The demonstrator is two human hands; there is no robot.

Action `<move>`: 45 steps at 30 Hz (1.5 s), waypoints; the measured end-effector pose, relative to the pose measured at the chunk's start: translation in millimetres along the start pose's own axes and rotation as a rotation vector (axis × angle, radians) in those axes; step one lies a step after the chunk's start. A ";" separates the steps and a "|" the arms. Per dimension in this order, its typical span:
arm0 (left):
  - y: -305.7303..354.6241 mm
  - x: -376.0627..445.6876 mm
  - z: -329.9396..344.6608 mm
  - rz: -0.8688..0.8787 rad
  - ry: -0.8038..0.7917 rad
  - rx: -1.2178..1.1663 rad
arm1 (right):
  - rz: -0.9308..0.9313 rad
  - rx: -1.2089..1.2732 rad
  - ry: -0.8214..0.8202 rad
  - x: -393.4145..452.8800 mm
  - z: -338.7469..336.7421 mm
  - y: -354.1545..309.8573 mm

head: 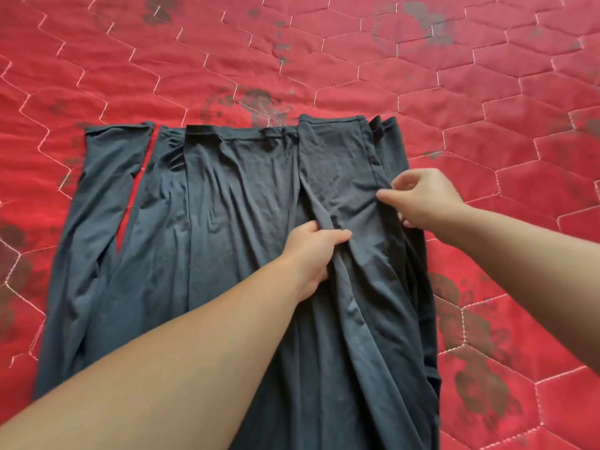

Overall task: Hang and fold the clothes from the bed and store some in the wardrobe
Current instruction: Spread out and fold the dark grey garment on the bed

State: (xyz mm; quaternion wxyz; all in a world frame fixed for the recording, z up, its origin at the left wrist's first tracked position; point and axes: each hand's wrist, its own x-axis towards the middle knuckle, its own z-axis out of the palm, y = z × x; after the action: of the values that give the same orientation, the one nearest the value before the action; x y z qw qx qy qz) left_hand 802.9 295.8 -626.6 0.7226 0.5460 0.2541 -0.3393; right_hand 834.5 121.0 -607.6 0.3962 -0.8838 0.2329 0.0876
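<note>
Left hand (313, 251) is gripping a centre fold of the thin, limp, dark grey garment (227, 222); right hand (422, 198) is pinching its right edge, the better hold.

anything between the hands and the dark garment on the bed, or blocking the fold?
Nothing visible. The left hand already grips a ridge of the dark garment near its middle, and the right hand pinches its right edge. Only the red quilt lies around it; no other item rests on the cloth. The wardrobe is not in view.
</note>
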 end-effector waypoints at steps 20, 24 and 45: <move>7.1 -1.3 -36.7 0.644 0.121 1.115 | 0.207 -0.271 -1.244 -67.8 -19.8 23.6; -1.2 -15.9 -28.1 0.589 0.113 1.032 | 0.224 -0.260 -1.252 -97.0 -24.4 39.5; -185.3 -183.0 10.6 0.065 0.228 0.528 | 0.263 0.342 -0.577 -200.3 -50.2 110.7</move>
State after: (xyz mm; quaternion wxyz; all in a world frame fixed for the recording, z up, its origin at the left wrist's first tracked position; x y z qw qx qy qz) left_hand 543.4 292.4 -603.0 0.5327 0.7577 0.2189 -0.3068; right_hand 604.2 88.4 -578.9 0.5732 -0.7060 0.2346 0.3434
